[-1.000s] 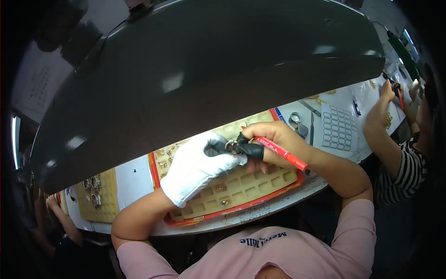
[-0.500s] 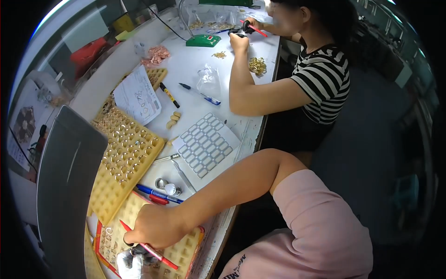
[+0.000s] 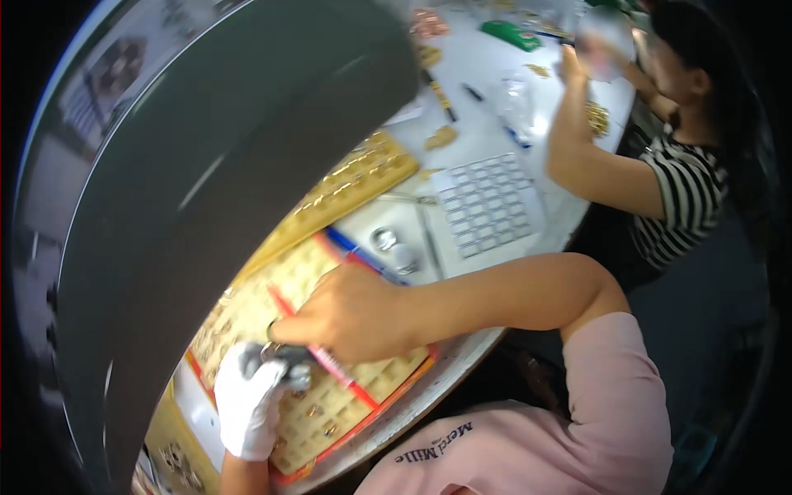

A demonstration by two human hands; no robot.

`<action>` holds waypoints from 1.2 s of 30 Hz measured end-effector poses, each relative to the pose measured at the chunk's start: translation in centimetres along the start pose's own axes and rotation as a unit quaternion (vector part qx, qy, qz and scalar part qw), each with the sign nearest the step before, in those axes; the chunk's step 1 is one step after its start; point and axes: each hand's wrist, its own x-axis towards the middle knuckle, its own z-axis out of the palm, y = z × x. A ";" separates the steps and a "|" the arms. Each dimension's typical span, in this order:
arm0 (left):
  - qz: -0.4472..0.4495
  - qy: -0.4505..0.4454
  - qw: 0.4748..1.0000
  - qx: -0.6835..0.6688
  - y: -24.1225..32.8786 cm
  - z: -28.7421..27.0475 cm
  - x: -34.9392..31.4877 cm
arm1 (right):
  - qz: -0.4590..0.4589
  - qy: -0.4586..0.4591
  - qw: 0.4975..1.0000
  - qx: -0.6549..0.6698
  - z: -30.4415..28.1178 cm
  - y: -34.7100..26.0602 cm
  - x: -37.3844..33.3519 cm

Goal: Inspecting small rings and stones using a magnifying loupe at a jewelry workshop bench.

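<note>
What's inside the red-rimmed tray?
A pale-yellow slotted pad, with small blurred jewelry pieces in some slots. The gloved left hand, right hand holding a red pen, and dark hood cover other parts; contents there can't be seen.

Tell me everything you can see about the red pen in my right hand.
The red pen is slim and straight, with a plastic-looking red barrel and pale markings partway along. The right hand holds it, covering part of its middle. It slants from upper left to lower right in the view, over the pocketed cream tray, with both ends sticking out from the hand. Blur hides whether it is capped.
</note>
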 end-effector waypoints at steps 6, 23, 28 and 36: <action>-0.069 -0.043 0.997 -0.001 1.5 -0.8 -0.4 | 0.068 0.028 0.991 0.112 0.0 -0.6 0.8; -0.088 -0.126 0.987 -0.049 1.3 -1.3 -0.5 | 0.002 -0.095 0.995 0.031 -1.2 -1.0 1.3; -0.106 -0.147 0.980 -0.081 1.4 -1.0 -0.6 | 0.074 -0.084 0.989 0.100 -0.5 -0.7 1.0; -0.109 -0.173 0.976 -0.076 1.0 -1.4 -0.5 | 0.155 -0.100 0.964 0.190 -0.7 -1.1 0.9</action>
